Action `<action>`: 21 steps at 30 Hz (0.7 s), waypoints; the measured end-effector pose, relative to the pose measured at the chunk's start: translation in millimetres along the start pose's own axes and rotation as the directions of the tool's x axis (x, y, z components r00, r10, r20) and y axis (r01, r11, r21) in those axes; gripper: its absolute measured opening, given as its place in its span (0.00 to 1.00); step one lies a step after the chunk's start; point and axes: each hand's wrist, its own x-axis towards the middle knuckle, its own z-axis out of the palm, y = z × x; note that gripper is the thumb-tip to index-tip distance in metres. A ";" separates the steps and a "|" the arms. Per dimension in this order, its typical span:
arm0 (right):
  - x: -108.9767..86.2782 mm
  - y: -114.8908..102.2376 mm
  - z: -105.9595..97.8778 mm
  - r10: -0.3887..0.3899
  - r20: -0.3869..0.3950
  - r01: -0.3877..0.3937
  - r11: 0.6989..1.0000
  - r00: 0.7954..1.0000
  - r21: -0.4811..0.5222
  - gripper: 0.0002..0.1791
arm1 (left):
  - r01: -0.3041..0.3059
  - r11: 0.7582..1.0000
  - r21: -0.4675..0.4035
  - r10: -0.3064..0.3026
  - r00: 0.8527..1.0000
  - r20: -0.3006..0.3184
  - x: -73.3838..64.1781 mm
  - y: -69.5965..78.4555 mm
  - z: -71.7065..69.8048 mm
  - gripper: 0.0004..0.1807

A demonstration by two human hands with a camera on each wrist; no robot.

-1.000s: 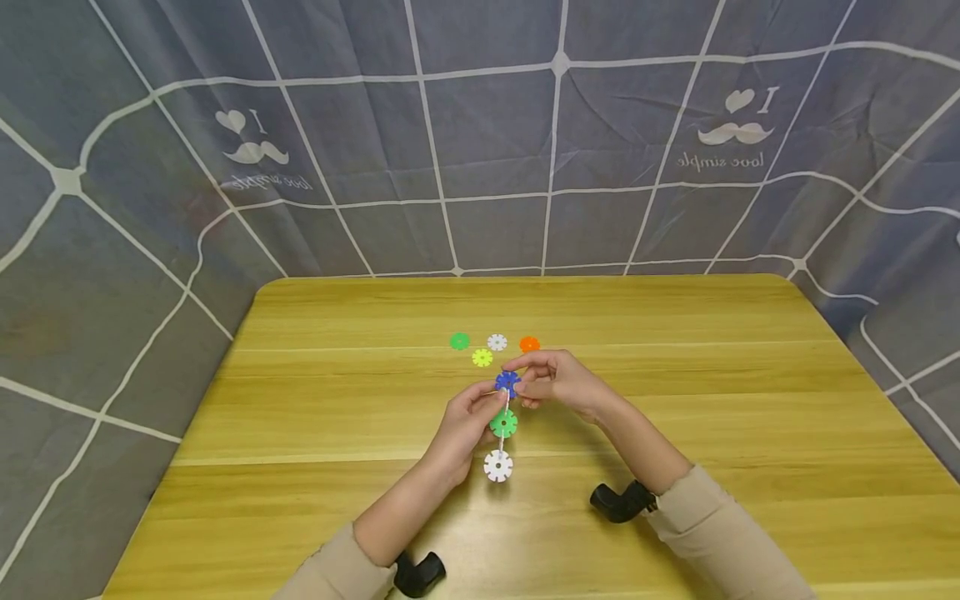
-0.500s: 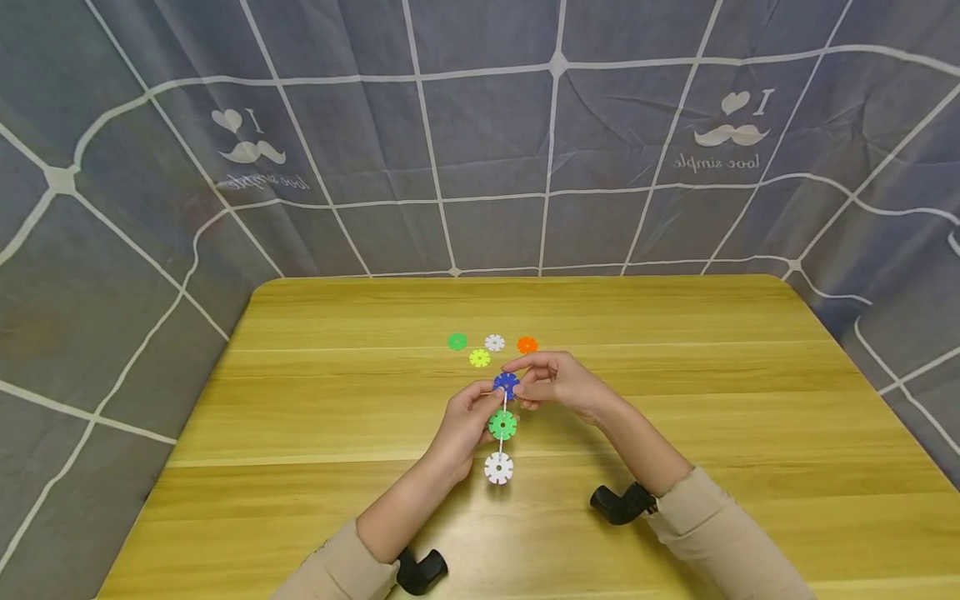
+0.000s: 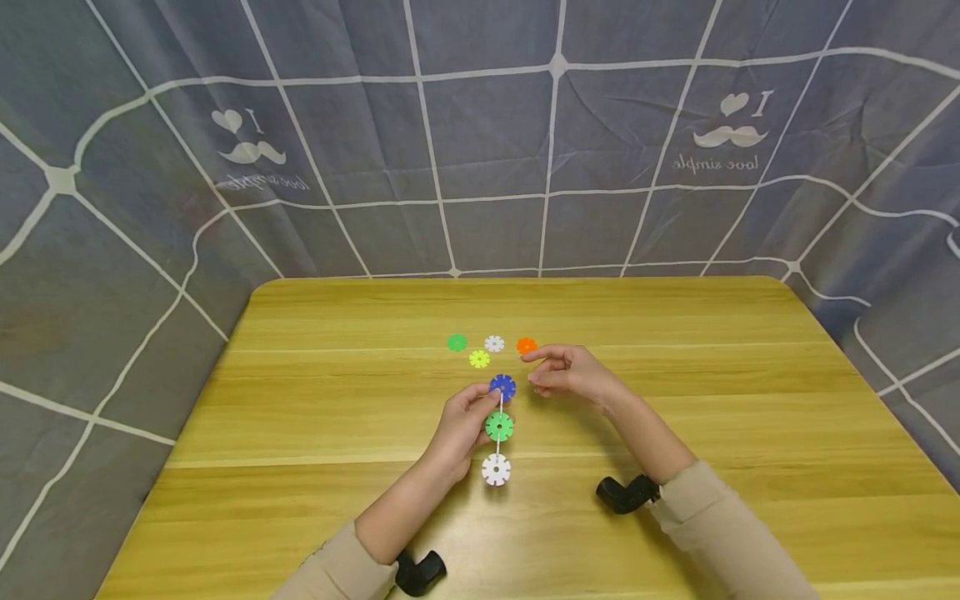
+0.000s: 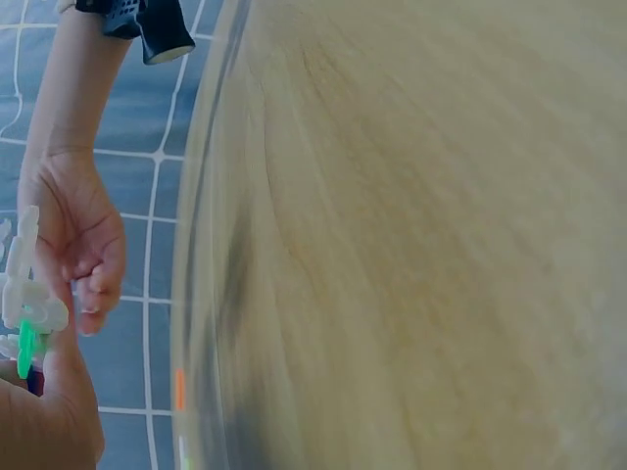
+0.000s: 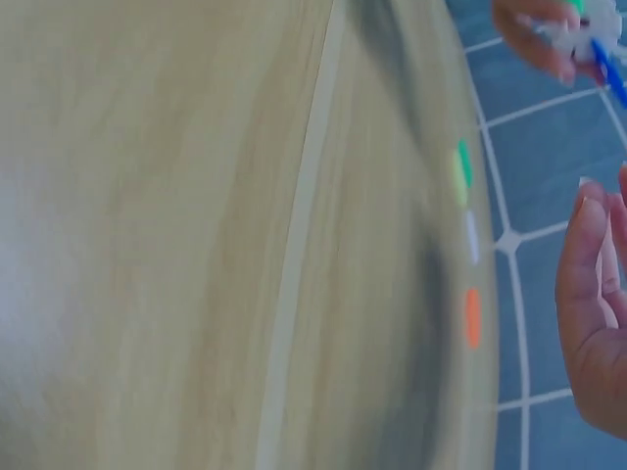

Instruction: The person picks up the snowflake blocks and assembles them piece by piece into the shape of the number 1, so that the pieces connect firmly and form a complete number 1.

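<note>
My left hand (image 3: 461, 427) pinches a chain of notched plastic snowflake discs near its upper end. From the top, the chain shows a blue disc (image 3: 503, 387), a white disc seen edge-on (image 3: 502, 403), a green disc (image 3: 498, 426), another edge-on white disc (image 3: 497, 446) and a face-on white disc (image 3: 496, 470). To its right, apart from the chain, hovers my right hand (image 3: 576, 375) with loosely bent fingers and nothing between them. In the right wrist view, a gap separates the right hand (image 5: 593, 323) from the chain's blue disc (image 5: 609, 70).
Loose snowflake discs lie flat beyond the hands: green (image 3: 457, 342), white (image 3: 494, 343), yellow (image 3: 479, 359) and orange (image 3: 527, 345), the last close to the right fingertips. A grey curtain (image 3: 495, 167) with white lines surrounds the wooden table (image 3: 337, 400).
My right hand has let go of the blue disc and drawn back to the right. The left hand keeps its hold, with the chain shifted slightly left and down.
</note>
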 end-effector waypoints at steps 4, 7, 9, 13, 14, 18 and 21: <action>8.0 3.7 -9.3 0.029 -0.058 -0.029 0.999 0.998 -0.014 0.23 | 0.014 1.000 -0.006 -0.014 1.000 -0.006 -0.1 -0.8 -1.6 0.12; 14.7 3.9 -14.1 0.034 -0.099 -0.037 0.999 0.995 -0.036 0.23 | 0.018 1.000 -0.006 -0.019 1.000 -0.006 0.4 -0.7 -2.3 0.11; 19.7 4.2 -16.3 0.043 -0.128 -0.049 0.998 0.991 -0.041 0.23 | 0.015 1.000 -0.002 -0.015 1.000 -0.003 0.8 -0.5 -2.6 0.11; 28.9 5.0 -18.2 0.065 -0.184 -0.073 0.997 0.981 -0.039 0.22 | 0.007 1.000 -0.008 -0.007 1.000 0.001 0.9 0.2 -3.1 0.11; 31.0 5.5 -18.3 0.072 -0.195 -0.080 0.996 0.978 -0.034 0.22 | 0.007 1.000 -0.012 -0.007 1.000 0.001 0.8 0.4 -3.2 0.10; 38.8 7.9 -18.0 0.086 -0.238 -0.099 0.994 0.967 -0.043 0.22 | 0.018 1.000 -0.011 -0.018 1.000 -0.007 1.1 0.3 -3.6 0.10; 45.1 10.3 -17.8 0.096 -0.273 -0.117 0.991 0.957 -0.061 0.22 | 0.019 1.000 -0.011 -0.019 1.000 -0.006 1.7 -0.1 -3.9 0.10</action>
